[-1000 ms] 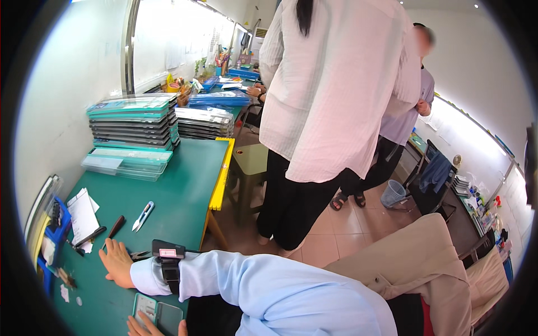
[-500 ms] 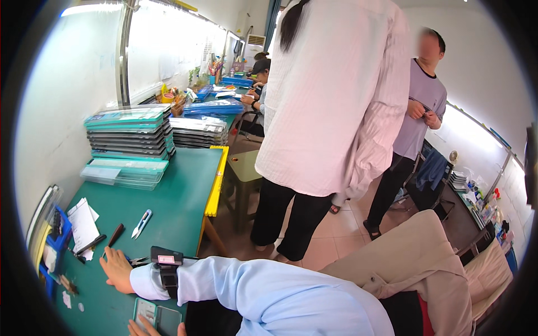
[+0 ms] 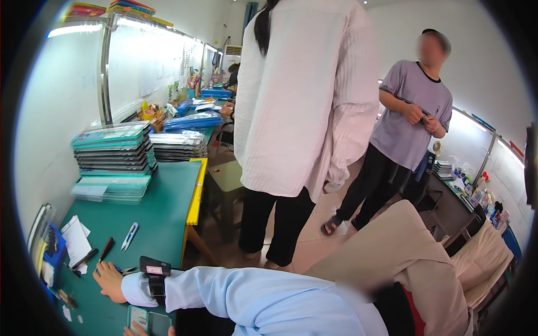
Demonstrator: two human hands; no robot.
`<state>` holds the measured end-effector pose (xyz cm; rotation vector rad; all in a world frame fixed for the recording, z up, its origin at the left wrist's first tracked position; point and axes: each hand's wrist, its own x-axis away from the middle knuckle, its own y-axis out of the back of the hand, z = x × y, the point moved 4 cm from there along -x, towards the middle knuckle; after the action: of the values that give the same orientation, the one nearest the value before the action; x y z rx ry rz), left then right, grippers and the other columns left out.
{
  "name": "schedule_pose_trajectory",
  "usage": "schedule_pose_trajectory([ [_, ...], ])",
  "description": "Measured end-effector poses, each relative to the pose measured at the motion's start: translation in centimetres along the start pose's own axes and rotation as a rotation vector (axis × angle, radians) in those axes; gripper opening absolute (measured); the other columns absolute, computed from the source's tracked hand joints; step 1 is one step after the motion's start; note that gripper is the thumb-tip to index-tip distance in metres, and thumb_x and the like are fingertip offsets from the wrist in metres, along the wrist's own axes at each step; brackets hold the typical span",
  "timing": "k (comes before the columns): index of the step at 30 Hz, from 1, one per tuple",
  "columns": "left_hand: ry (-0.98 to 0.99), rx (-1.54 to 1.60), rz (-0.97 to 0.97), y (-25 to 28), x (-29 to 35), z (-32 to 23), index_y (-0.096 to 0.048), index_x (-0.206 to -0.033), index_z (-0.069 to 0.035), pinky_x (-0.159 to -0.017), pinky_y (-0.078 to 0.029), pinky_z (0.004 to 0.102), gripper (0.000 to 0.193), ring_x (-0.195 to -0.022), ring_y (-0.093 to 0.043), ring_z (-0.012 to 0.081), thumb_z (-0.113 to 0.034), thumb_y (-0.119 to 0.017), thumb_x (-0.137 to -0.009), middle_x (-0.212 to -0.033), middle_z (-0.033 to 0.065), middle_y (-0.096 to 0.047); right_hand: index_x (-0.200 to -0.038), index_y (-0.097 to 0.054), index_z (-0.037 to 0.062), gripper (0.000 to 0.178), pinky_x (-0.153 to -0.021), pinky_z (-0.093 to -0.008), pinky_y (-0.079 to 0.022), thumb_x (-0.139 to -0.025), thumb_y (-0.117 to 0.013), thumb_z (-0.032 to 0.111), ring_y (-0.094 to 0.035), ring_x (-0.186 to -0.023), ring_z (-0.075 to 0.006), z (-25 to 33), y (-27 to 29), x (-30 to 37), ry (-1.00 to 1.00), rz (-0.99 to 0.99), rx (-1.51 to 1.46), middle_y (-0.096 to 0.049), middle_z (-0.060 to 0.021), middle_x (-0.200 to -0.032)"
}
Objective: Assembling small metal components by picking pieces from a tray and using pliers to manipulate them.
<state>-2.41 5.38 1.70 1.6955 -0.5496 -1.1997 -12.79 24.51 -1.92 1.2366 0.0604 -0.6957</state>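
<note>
My right hand [image 3: 110, 281] lies on the green table [image 3: 162, 190] with its fingers stretched out, beside a dark-handled tool [image 3: 105, 249]. Pliers [image 3: 129, 270] lie partly hidden by its wrist, which wears a black strapped device [image 3: 156, 273]. At the lower edge, my left hand [image 3: 136, 330] is mostly cut off; its fingertips and thumb grip an open hinged case [image 3: 138, 316] with a teal rim and clear lid. What lies inside the case is too small to tell. White-handled snips [image 3: 130, 236] rest farther up the table.
Stacked flat plastic cases [image 3: 115, 148] stand at the table's far left. A blue bin [image 3: 53, 252] and white papers [image 3: 77, 238] sit near the wall. A person in a white shirt [image 3: 302, 101] stands close by; another in purple [image 3: 412, 106] is behind. A beige-draped chair [image 3: 358, 252] stands right.
The view has shifted, so the table and stack appear farther left. My right hand still lies on the table and my left still holds the case. The person in purple has changed stance.
</note>
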Motion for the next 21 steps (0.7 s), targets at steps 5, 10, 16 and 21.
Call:
schedule_pose_trajectory([
  [5, 0.005, 0.003, -0.036, -0.2, -0.1, 0.2, -0.055, -0.124, 0.001, -0.100, -0.034, 0.0543, 0.082, -0.115, -0.046, 0.0442, -0.066, -0.060, -0.077, -0.124, 0.0300, -0.050, -0.123, -0.045, -0.0078, 0.057, -0.100, -0.0453, -0.030, -0.078, -0.069, 0.019, -0.038, -0.119, -0.0404, 0.3, 0.7, 0.2, 0.029, -0.016, 0.033, -0.040, -0.0303, -0.127],
  [10, 0.023, -0.015, 0.010, -0.6, 0.1, 0.4, -0.055, -0.126, -0.001, -0.103, -0.032, 0.0551, 0.085, -0.119, -0.044, 0.0448, -0.068, -0.060, -0.075, -0.129, 0.0301, -0.048, -0.123, -0.044, -0.0076, 0.052, -0.099, -0.0447, -0.030, -0.081, -0.066, 0.015, -0.039, -0.117, -0.0391, 0.3, 0.8, 0.7, 0.016, 0.003, 0.012, -0.041, -0.0291, -0.125],
  [16, 0.061, 0.006, 0.054, -0.3, 0.9, 0.5, -0.045, -0.134, 0.003, -0.104, -0.030, 0.0568, 0.093, -0.121, -0.042, 0.0462, -0.069, -0.057, -0.077, -0.134, 0.0322, -0.042, -0.126, -0.041, -0.0079, 0.052, -0.097, -0.0474, -0.033, -0.086, -0.060, 0.019, -0.038, -0.118, -0.0398, -0.1, 0.6, -0.2, -0.012, 0.064, -0.160, -0.039, -0.0296, -0.126],
  [21, 0.343, 0.296, -0.551, 4.0, 1.0, 1.6, -0.018, -0.144, 0.007, -0.107, -0.024, 0.0588, 0.093, -0.131, -0.030, 0.0476, -0.051, -0.061, -0.086, -0.146, 0.0323, -0.020, -0.148, -0.019, 0.0030, 0.058, -0.116, -0.0335, -0.011, -0.104, -0.027, 0.040, -0.017, -0.143, -0.0239, -1.9, 12.5, 0.3, 0.146, -0.557, -1.394, -0.020, -0.0111, -0.154],
])
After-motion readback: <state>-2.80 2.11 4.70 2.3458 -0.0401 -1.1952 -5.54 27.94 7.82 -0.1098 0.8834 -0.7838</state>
